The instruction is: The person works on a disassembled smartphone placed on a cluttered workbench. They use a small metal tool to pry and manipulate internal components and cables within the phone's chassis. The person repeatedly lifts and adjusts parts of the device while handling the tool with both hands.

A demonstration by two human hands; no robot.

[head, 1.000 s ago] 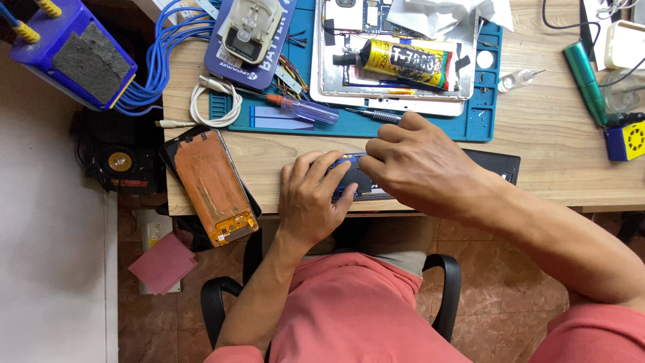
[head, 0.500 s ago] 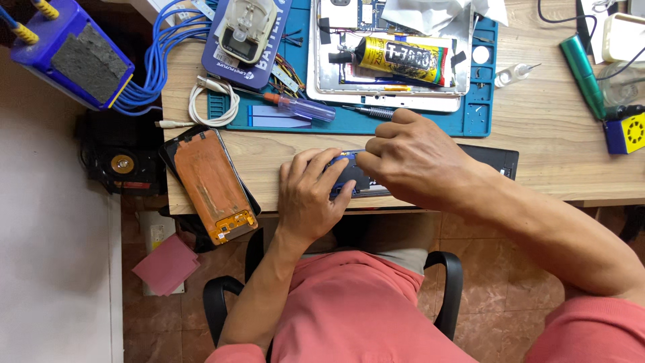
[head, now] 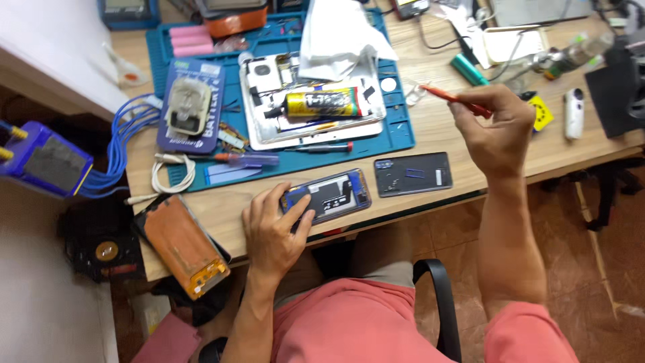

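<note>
1 head view, looking steeply down over wooden desk (head: 443, 144) edge, lap; near, arm's reach.

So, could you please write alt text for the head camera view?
A seated person's left hand presses on an opened phone at the edge of a wooden desk, while the right hand lifts a thin red tool. A blue work mat behind holds parts and a glue tube.

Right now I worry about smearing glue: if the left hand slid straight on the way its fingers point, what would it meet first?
The left hand already rests on the opened phone; beyond it probably the blue mat's edge, though height is unclear.
</note>
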